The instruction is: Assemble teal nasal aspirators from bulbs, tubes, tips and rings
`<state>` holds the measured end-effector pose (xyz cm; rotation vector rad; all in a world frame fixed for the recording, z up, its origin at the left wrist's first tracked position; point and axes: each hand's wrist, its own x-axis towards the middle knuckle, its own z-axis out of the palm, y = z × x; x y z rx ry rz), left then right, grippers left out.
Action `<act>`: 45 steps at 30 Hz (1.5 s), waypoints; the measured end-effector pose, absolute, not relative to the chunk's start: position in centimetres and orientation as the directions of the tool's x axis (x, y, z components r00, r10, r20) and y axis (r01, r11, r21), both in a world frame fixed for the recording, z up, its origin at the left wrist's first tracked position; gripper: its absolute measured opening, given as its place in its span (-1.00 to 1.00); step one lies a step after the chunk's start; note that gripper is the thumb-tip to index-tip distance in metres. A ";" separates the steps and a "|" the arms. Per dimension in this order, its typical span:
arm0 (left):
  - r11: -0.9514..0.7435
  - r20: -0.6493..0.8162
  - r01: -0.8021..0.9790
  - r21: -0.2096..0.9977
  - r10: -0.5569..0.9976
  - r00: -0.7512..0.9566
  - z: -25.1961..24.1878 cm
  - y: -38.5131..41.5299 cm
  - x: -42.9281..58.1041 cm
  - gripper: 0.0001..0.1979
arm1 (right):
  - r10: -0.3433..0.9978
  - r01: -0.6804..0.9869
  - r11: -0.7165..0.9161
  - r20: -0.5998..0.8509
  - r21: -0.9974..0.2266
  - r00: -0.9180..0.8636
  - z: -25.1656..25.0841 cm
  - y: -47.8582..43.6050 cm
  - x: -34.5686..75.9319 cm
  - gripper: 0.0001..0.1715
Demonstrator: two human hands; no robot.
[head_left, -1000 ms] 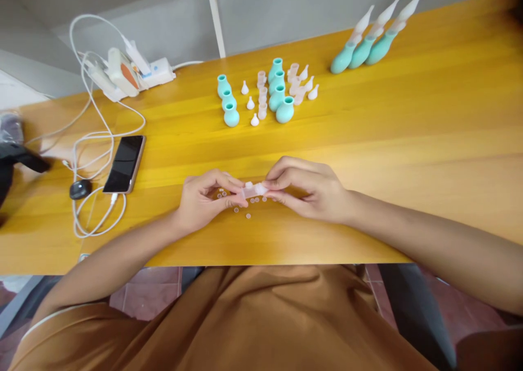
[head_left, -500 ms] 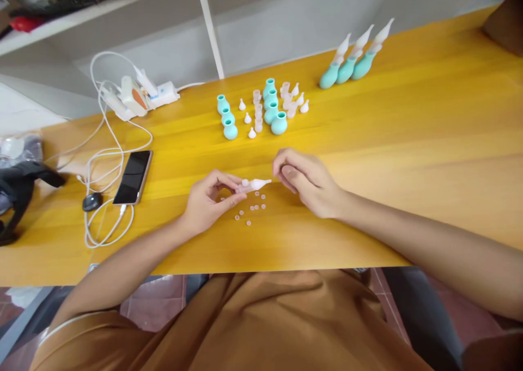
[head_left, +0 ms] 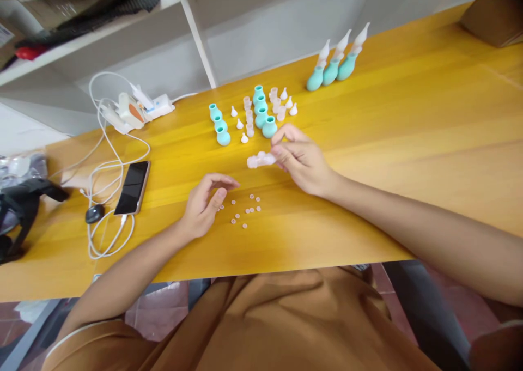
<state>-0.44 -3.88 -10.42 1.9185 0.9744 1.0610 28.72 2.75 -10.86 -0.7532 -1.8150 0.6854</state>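
My right hand (head_left: 304, 161) pinches the tip end of a translucent nozzle assembly (head_left: 260, 160), holding it sideways above the table with its wide end to the left. Over the wood, my left hand (head_left: 207, 202) is empty, thumb and fingers apart, close to several tiny round discs (head_left: 247, 211). Behind the hands stand teal squeeze bulbs (head_left: 269, 127) with open necks, in two rows. Beside them are clear connector cups (head_left: 249, 129) and small white pointed tips (head_left: 244, 138). Three assembled nasal aspirators (head_left: 330, 72) stand upright at the back, each a teal bulb topped by a clear part and white tip.
At left lie a phone (head_left: 133, 187) on a charging cable, a black round object (head_left: 94, 213) and a power strip (head_left: 160, 108) with plugs. A black device (head_left: 26, 210) sits at the far left edge. A brown box (head_left: 495, 14) stands at the back right.
The nozzle assembly has passed from my left hand to my right, which has moved up toward the bulbs with it. My left hand has let go and opened. The view has shifted slightly.
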 end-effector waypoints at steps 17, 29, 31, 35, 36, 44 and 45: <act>-0.530 0.352 0.329 0.782 0.811 0.468 -10.1 -4.1 -0.5 -0.74 | 0.707 0.348 0.702 0.665 -0.622 -0.239 -12.3 8.2 30.1 -0.36; -0.665 0.417 0.409 0.625 0.728 0.544 -9.5 -4.2 0.2 -0.50 | 0.739 -0.072 0.562 0.540 -0.824 -0.402 -9.8 -3.6 25.8 -0.42; -0.681 0.419 0.427 0.595 0.716 0.558 -9.4 -4.5 0.5 -0.59 | 0.740 -0.081 0.563 0.545 -0.823 -0.394 -10.0 -3.8 25.7 -0.41; -0.681 0.439 0.472 0.559 0.727 0.528 -9.4 -4.5 0.3 -0.56 | 0.767 -0.087 0.557 0.552 -0.826 -0.327 -10.3 -2.7 26.4 -0.40; -0.682 0.439 0.484 0.548 0.727 0.528 -9.4 -4.4 0.2 -0.56 | 0.758 -0.072 0.572 0.560 -0.817 -0.335 -10.4 -2.2 26.7 -0.40; -0.703 0.416 0.495 0.511 0.706 0.573 -8.7 -4.1 -0.3 -0.66 | 0.699 0.157 0.673 0.552 -0.723 -0.454 -10.6 -0.1 27.6 -0.38; -0.703 0.418 0.494 0.512 0.706 0.571 -8.7 -4.2 -0.3 -0.67 | 0.682 0.180 0.698 0.568 -0.693 -0.460 -10.7 -0.2 27.5 -0.39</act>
